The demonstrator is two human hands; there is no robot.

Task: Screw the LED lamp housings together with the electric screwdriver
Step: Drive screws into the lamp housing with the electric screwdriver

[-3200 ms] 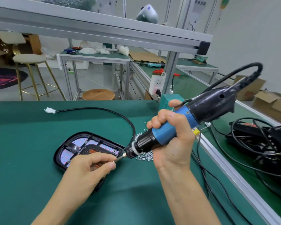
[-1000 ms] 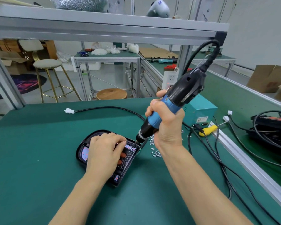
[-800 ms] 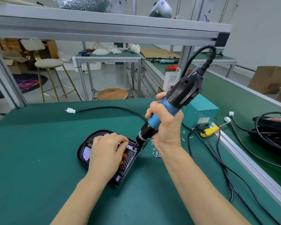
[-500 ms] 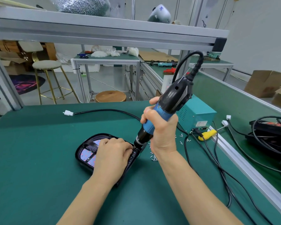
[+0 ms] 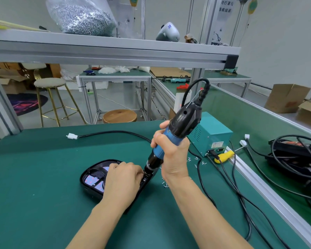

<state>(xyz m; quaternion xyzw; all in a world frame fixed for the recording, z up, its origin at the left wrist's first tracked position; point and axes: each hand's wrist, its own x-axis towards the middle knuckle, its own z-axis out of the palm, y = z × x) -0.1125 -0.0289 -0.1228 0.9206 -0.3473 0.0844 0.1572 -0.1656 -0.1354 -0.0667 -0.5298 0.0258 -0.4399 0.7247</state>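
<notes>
right hand (image 5: 171, 151) grips tilted screwdriver (image 5: 171, 139) | left hand (image 5: 123, 178) presses housing (image 5: 93, 178)

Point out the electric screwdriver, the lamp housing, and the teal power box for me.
electric screwdriver (image 5: 170, 141): head view, on the blue grip above the right hand's fingers.
lamp housing (image 5: 95, 178): head view, on its open left part, clear of the left hand.
teal power box (image 5: 213, 129): head view, on its top face.

right hand (image 5: 171, 153) gripping screwdriver (image 5: 174, 133), left hand (image 5: 123, 178) on housing (image 5: 92, 180)
</notes>
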